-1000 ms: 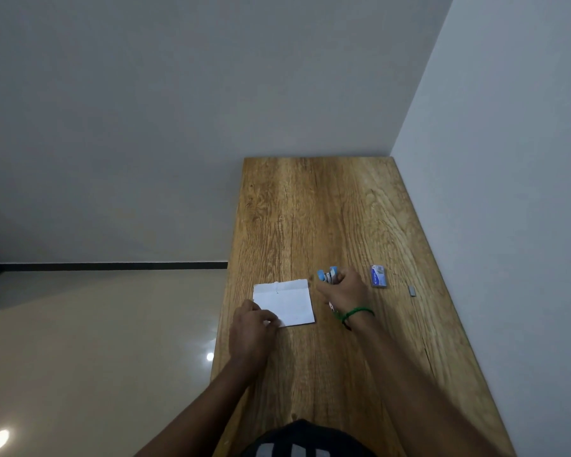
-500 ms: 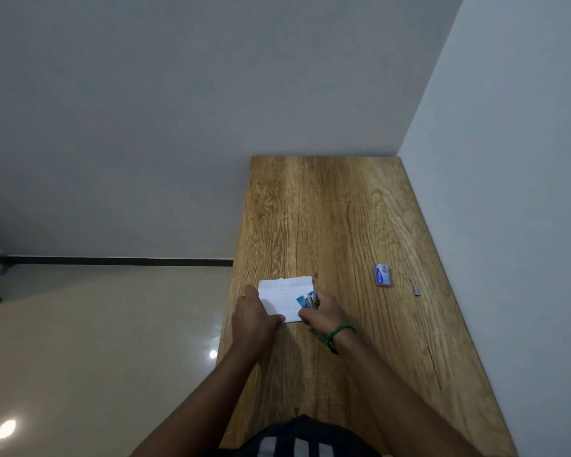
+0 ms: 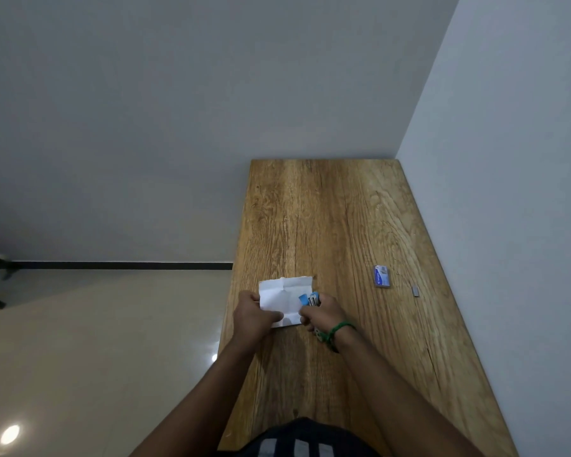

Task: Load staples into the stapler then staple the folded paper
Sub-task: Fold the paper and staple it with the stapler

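A folded white paper point(image 3: 282, 295) lies near the left edge of the wooden table point(image 3: 337, 219). My left hand point(image 3: 254, 316) grips its near-left corner, with the thumb on top. My right hand point(image 3: 323, 313), with a green band at the wrist, is closed around a small blue and silver stapler point(image 3: 309, 299). The stapler's front end sits over the paper's right edge. Most of the stapler's body is hidden inside my fist.
A small blue staple box point(image 3: 381, 276) lies to the right on the table, with a short loose strip of staples point(image 3: 415, 290) beyond it near the wall. White walls border the table at the back and right; its left edge drops to a tiled floor.
My right hand carried the stapler leftward from beside the paper onto its right edge. My left hand stayed on the paper's near-left corner, and the paper has shifted slightly.
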